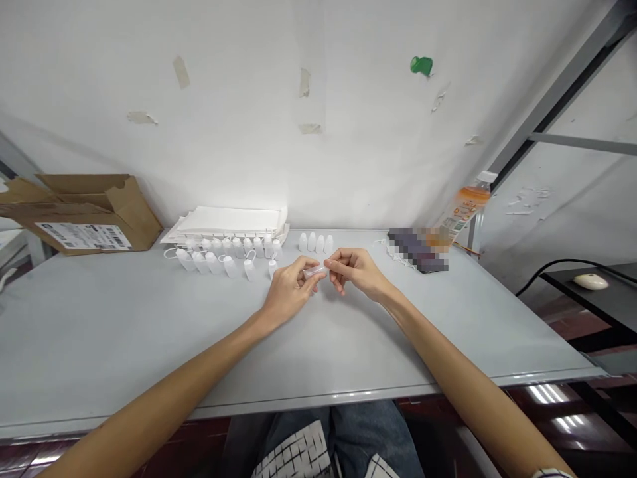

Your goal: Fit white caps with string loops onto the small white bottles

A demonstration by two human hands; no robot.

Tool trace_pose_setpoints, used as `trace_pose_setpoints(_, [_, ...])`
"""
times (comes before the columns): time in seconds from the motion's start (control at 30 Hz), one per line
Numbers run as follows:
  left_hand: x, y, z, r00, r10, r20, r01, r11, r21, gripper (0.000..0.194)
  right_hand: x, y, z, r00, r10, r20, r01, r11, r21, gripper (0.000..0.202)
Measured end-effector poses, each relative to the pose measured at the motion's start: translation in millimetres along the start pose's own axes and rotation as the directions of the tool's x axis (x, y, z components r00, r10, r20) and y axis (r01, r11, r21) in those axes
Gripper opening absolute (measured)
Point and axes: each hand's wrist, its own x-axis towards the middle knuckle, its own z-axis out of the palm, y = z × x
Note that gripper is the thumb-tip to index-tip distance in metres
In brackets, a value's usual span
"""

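ok quick look at what's up rn. The left hand (pixel 287 289) has a small bottle (pixel 314 271) pinched btwn thumb and fingers, mid-frame, tipped on its side w/ one end pointing at the other hand. The right hand (pixel 362 271) is right up against that end, thumb and index pressed together, other fingers loosely curled. Can't tell if there's some tiny part in that pinch, too small to see tbh.

So imo the step in hand is fiddly two-hand work on the bottle's end: left steadies, right does the fine stuff. Which way it's working (on, off, turning) idk, one pic doesn't show it. Next move prob calls for a firm-but-not-squishy left grip, bottle lined up w/ the right fingertips, and light finger pressure, bc soft plastic could dent or slip.

FYI a bunch of white bottles (pixel 229 267) stands left of center, some w/ looped straps, in front of a paper stack (pixel 239 218). Four more bottles (pixel 320 244) stand in a row just above the hands. All on the gray table (pixel 343 352).
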Motion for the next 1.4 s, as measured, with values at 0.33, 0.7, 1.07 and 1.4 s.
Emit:
trace_pose_setpoints(0.33, [6, 15, -2.7, 0.942, -0.229, 0.244, 0.329, 0.772, -0.544, 0.034, -5, -11, -6, 0.991, -0.135, 0.018, 0.136, 0.985, -0.106, 0.033])
trace_pose_setpoints(0.7, [4, 13, -1.5, 0.928, -0.251, 0.274, 0.366, 0.745, -0.558, 0.034, -7, -16, -8, 0.995, -0.093, 0.042, 0.098, 0.984, -0.148, 0.026])
trace_pose_setpoints(1.07, [-2, 17, 3.3, 0.925, -0.245, 0.29, 0.369, 0.755, -0.542, 0.039, -10, -17, -14, 0.993, -0.101, 0.058, 0.103, 0.994, -0.044, 0.025])
trace_pose_setpoints(1.4, [0, 19, 3.2, 0.943, -0.188, 0.274, 0.308, 0.805, -0.507, 0.037, -11, -22, -17, 0.995, -0.033, 0.094, 0.046, 0.989, -0.141, 0.032])
